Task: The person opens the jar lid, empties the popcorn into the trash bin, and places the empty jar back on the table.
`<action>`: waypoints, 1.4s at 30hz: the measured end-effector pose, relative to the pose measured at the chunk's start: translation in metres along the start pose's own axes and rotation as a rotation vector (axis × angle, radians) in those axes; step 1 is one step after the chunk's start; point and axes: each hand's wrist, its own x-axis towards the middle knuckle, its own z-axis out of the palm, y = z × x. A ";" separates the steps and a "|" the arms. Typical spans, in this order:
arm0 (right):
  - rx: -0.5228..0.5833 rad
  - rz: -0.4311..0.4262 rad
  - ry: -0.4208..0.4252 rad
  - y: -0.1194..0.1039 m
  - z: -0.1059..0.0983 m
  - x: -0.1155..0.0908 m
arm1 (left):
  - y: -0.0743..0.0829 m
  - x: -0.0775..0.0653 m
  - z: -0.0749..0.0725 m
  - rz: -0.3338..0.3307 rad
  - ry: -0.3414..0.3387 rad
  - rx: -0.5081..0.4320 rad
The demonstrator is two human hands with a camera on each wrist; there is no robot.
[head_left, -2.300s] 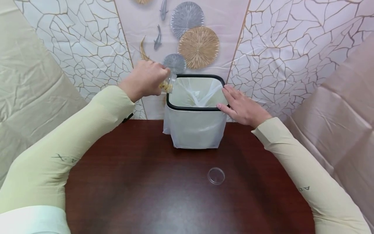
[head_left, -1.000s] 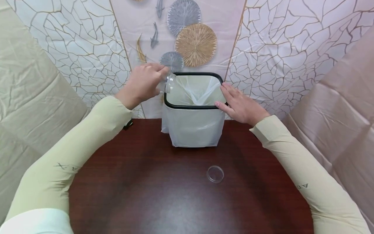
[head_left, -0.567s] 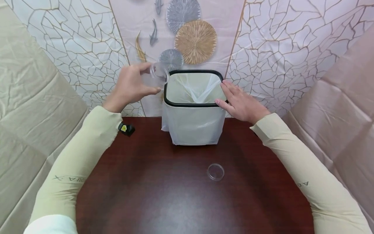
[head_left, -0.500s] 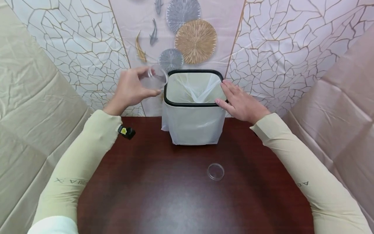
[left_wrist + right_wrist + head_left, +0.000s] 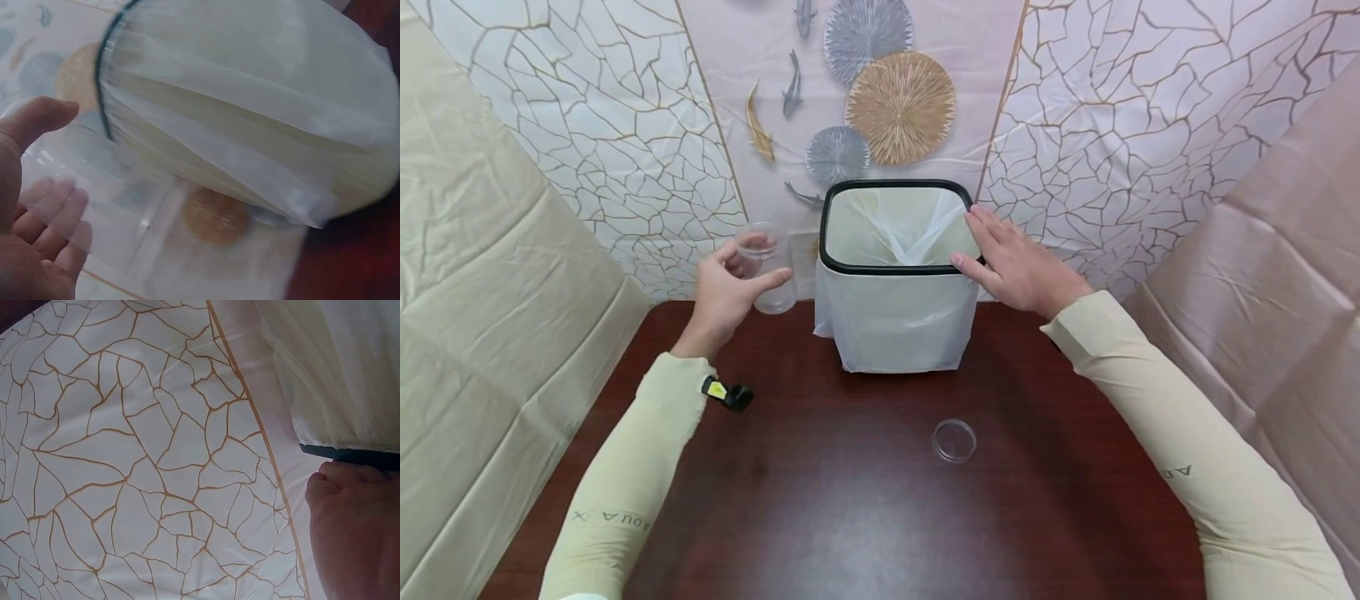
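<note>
My left hand (image 5: 728, 287) holds a clear plastic jar (image 5: 777, 287) upright, thumb on the near side and fingers behind it, left of the bin. Nothing shows inside the jar. In the left wrist view the fingers (image 5: 56, 219) show through the clear wall of the jar (image 5: 119, 206). A pale bin (image 5: 898, 325) with a black rim and a white plastic liner stands at the back of the table. My right hand (image 5: 1018, 262) rests on the bin's right rim with straight fingers. In the right wrist view its knuckles (image 5: 350, 478) lie against the dark rim (image 5: 350, 455).
A clear round lid (image 5: 954, 441) lies on the dark red table (image 5: 850, 500), in front of the bin and slightly right. A patterned cloth (image 5: 1075, 125) hangs behind, and beige cloth (image 5: 475, 333) closes off both sides.
Yellow bits showed in the jar at first and are gone from it now. My left hand has turned the jar from tipped over the bin's rim to upright, moving left and lower.
</note>
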 end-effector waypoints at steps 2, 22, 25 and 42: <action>-0.001 0.003 -0.004 0.000 0.000 0.000 | -0.013 -0.008 0.001 -0.010 0.026 -0.003; 0.010 -0.002 0.004 0.001 0.003 0.000 | -0.121 -0.075 0.026 -0.139 0.073 -0.065; 0.014 -0.009 0.011 0.002 0.003 0.000 | -0.130 -0.082 0.028 -0.170 0.068 -0.054; 0.007 -0.011 -0.001 0.001 0.002 0.002 | -0.148 -0.091 0.031 -0.179 0.007 -0.062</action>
